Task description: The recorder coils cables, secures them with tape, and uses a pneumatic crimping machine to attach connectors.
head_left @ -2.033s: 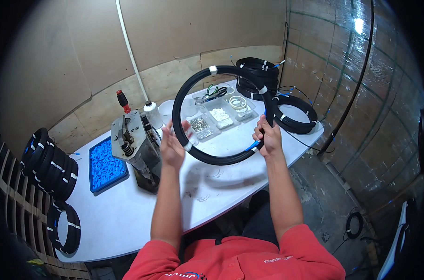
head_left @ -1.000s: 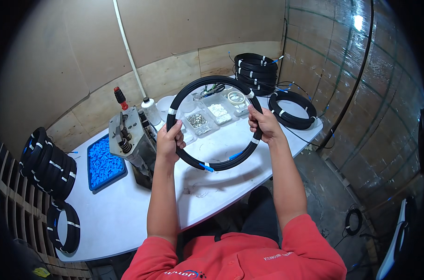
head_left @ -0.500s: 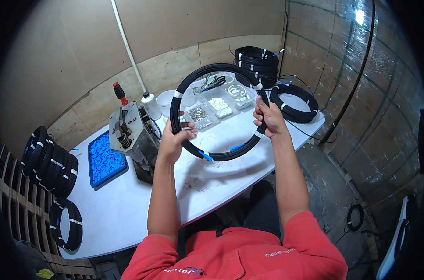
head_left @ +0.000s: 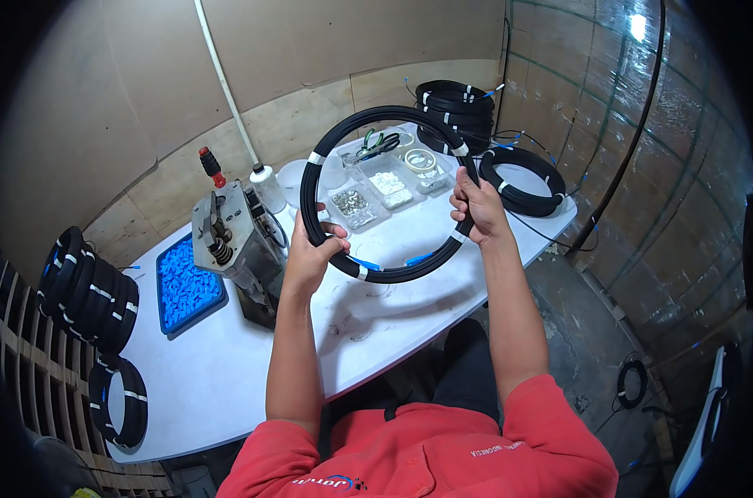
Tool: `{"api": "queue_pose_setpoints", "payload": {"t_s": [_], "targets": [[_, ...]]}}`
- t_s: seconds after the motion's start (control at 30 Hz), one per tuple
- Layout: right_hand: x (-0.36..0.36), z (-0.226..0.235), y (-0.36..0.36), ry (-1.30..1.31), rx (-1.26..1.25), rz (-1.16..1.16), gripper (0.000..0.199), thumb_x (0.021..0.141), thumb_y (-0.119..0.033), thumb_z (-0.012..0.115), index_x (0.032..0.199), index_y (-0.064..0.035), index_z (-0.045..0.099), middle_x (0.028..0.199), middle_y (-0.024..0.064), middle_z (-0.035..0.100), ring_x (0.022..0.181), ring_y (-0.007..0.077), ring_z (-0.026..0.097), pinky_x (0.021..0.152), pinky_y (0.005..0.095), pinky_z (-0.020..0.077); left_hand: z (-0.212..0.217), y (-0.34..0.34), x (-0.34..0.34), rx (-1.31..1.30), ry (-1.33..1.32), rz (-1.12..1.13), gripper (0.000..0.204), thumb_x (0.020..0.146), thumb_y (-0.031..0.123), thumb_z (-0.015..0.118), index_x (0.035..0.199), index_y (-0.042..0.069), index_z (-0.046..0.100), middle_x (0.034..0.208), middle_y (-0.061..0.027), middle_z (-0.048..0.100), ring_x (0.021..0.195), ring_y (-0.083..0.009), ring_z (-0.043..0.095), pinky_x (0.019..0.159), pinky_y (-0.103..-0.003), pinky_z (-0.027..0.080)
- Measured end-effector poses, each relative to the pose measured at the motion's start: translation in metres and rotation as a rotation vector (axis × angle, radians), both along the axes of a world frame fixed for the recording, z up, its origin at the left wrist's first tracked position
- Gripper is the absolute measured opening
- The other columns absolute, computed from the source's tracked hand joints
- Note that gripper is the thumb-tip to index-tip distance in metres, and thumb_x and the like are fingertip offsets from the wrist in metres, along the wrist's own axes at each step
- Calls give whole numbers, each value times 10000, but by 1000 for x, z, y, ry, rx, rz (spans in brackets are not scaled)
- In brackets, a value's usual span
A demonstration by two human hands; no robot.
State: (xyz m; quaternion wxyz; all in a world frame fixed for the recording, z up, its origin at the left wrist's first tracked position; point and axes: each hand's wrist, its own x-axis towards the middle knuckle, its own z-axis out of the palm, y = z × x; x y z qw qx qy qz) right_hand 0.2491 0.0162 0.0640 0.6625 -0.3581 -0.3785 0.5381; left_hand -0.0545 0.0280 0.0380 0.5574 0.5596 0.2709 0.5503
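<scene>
Black cable coil [head_left: 390,192], bound at intervals with white tape bands and showing blue ends along its lower arc, is held up above the tabletop [head_left: 227,365] between both hands. The left hand [head_left: 314,253] is closed around the coil's lower-left arc, fingers wrapped over the bundle. The right hand [head_left: 476,212] is closed around the right-hand arc, just below one of the white bands. The ring stands roughly upright and faces the person, so the small clear trays [head_left: 376,192] of parts show through its opening.

On the white tabletop, a grey metal press tool [head_left: 231,232] with a red-tipped handle stands just left of the left hand, beside a blue tray of blue pieces [head_left: 187,286]. A white bottle [head_left: 267,184] stands behind the tool. More black coils are stacked at the far right end [head_left: 459,108], with one lying flat [head_left: 521,178] near the right hand. Further coils [head_left: 86,290] lean on a wooden pallet at the left. Brown board walls enclose the corner, and a white pipe [head_left: 219,75] runs up the wall.
</scene>
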Motion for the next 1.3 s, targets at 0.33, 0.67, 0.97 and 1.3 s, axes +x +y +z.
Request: {"api": "queue_pose_setpoints", "payload": {"t_s": [0.33, 0.67, 0.97, 1.3], "targets": [[-13, -10, 3, 132, -12, -17, 396, 918, -405, 667, 746, -145, 422, 629, -54, 392, 517, 42, 396, 437, 199, 332, -27, 4, 33, -199, -558, 71, 144, 925, 145, 602, 928, 115, 461, 638, 21, 365, 535, -102, 382, 518, -289, 376], [-12, -27, 3, 229, 51, -8, 355, 902, -378, 702, 797, -132, 468, 636, -54, 400, 502, 46, 410, 432, 203, 339, -14, 1, 35, -196, -483, 147, 178, 941, 171, 588, 835, 119, 453, 624, 33, 364, 536, -91, 394, 497, -278, 368], [-26, -37, 1, 381, 157, -37, 334, 930, -369, 666, 789, -147, 461, 654, -54, 378, 540, 64, 396, 458, 231, 344, -19, 4, 36, -30, -554, 95, 402, 936, 293, 621, 1233, 83, 449, 969, -122, 635, 892, -238, 634, 825, -392, 506], [-87, -66, -11, 537, 294, -133, 221, 978, -285, 600, 864, -124, 500, 736, -14, 478, 708, 142, 492, 682, 330, 454, -18, -13, 83, -196, -788, 125, 120, 960, 101, 582, 903, 141, 484, 618, 14, 379, 533, -114, 396, 565, -326, 428]]}}
